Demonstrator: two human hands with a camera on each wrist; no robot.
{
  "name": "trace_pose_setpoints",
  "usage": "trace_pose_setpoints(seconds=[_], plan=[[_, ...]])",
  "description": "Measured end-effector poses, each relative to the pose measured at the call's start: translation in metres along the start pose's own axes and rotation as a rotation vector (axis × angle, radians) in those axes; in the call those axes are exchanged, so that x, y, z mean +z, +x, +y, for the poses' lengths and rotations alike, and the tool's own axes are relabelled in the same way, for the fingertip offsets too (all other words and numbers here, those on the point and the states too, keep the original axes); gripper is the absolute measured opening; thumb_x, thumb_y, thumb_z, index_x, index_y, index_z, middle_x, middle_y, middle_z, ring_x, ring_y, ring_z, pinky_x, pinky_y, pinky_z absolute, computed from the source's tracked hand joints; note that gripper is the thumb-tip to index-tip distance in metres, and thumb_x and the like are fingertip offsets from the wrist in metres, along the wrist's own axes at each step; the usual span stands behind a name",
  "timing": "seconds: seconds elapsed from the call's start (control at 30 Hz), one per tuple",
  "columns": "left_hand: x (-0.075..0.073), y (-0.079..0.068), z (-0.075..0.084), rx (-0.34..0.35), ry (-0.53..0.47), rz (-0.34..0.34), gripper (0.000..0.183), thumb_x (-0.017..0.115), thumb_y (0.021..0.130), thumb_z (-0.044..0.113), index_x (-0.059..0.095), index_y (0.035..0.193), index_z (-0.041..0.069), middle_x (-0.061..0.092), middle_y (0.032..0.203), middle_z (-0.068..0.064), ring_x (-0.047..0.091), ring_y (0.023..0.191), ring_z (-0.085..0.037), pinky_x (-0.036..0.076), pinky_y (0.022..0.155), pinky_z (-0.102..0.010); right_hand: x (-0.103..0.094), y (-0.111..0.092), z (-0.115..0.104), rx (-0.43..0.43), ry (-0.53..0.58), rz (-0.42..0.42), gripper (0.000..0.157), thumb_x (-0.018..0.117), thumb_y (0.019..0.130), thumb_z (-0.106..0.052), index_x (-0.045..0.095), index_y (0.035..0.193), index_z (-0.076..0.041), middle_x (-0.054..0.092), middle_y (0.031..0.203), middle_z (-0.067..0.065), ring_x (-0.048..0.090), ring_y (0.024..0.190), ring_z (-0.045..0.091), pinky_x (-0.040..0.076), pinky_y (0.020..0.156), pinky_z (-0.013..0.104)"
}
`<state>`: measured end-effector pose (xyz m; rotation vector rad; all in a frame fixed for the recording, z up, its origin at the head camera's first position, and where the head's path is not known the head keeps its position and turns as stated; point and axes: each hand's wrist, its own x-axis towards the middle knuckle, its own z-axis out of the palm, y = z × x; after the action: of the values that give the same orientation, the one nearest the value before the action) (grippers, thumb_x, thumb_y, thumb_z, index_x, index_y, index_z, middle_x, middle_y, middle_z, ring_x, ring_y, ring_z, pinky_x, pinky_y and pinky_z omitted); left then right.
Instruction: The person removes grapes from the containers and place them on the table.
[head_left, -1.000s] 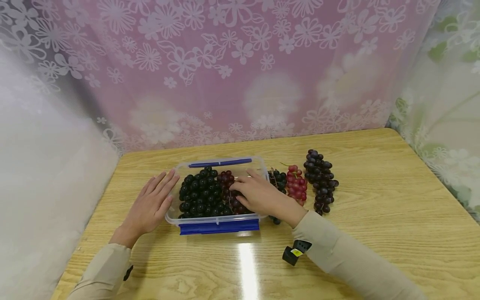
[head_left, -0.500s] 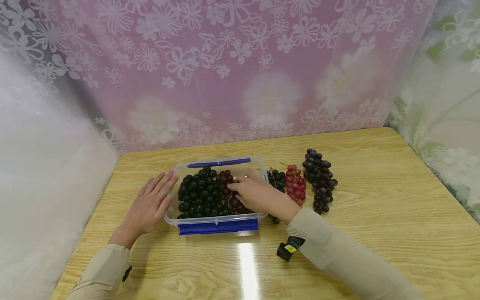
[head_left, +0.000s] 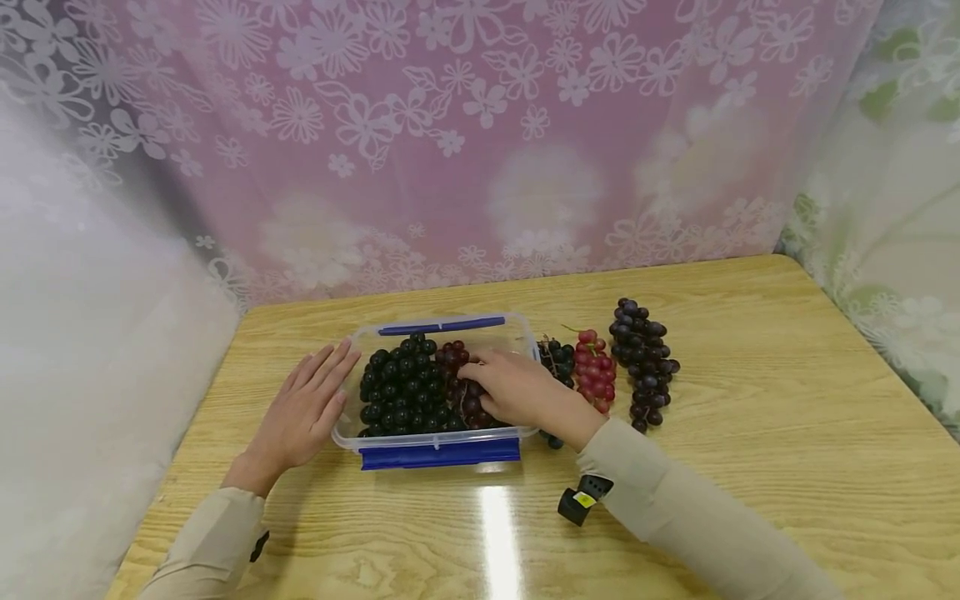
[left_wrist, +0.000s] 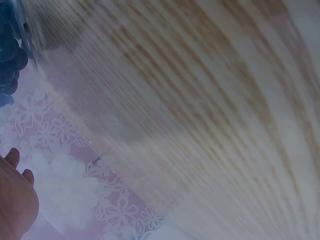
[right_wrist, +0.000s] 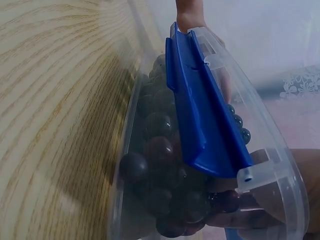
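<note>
A clear plastic box [head_left: 438, 442] with blue clips stands on the table. Inside lie a bunch of black grapes [head_left: 401, 387] on the left and a bunch of dark red grapes [head_left: 452, 357] beside it. My left hand [head_left: 300, 408] rests flat with straight fingers at the box's left end. From the right, my right hand [head_left: 510, 387] reaches into the box, thumb and bent forefinger around part of the dark red bunch; its other fingers are hidden. The right wrist view shows grapes [right_wrist: 159, 125] through the side wall, below the blue clip [right_wrist: 205, 110].
Right of the box, a dark green-black grape bunch [head_left: 558, 360], a red bunch [head_left: 595, 371] and a long purple-black bunch [head_left: 643, 358] lie on the wooden table [head_left: 750, 400]. A pink floral curtain [head_left: 480, 167] hangs behind the table.
My right hand has shifted slightly left inside the box, and its fingers, more spread before, are now bent down at the dark red grapes. The left hand stays in place.
</note>
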<state>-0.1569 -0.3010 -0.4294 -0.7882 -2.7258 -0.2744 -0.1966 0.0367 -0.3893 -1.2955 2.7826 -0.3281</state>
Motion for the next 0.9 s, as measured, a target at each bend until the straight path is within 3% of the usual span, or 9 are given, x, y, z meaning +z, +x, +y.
trace_pose_setpoints(seconds=[0.13, 0.6, 0.9], plan=[[-0.0002, 0.0006, 0.0005, 0.004, -0.003, -0.001, 0.062, 0.053, 0.096, 0.012, 0.027, 0.153, 0.013, 0.022, 0.156, -0.01, 0.022, 0.14, -0.035, 0.01, 0.114, -0.049, -0.0006, -0.0019, 0.0012, 0.0, 0.037, 0.022, 0.039, 0.066, 0.088, -0.013, 0.061, 0.127, -0.014, 0.051, 0.134, 0.013, 0.061, 0.096, 0.021, 0.051, 0.072, 0.032], [0.0012, 0.0005, -0.0004, 0.004, -0.009, 0.01, 0.058, 0.049, 0.098, 0.014, 0.028, 0.152, 0.011, 0.023, 0.156, -0.011, 0.022, 0.14, -0.035, 0.01, 0.114, -0.05, 0.0015, -0.0035, 0.004, 0.032, 0.129, 0.088, 0.038, 0.067, 0.09, -0.021, 0.062, 0.127, -0.015, 0.051, 0.132, 0.011, 0.058, 0.077, 0.01, 0.049, 0.065, 0.027], [-0.0011, 0.0002, 0.0004, -0.002, -0.011, 0.005, 0.058, 0.049, 0.097, 0.013, 0.029, 0.152, 0.011, 0.024, 0.156, -0.011, 0.022, 0.14, -0.036, 0.011, 0.114, -0.051, -0.0046, -0.0065, 0.0047, 0.038, 0.178, 0.143, 0.037, 0.066, 0.09, -0.023, 0.063, 0.126, -0.016, 0.051, 0.132, 0.011, 0.058, 0.076, 0.009, 0.046, 0.058, 0.024]])
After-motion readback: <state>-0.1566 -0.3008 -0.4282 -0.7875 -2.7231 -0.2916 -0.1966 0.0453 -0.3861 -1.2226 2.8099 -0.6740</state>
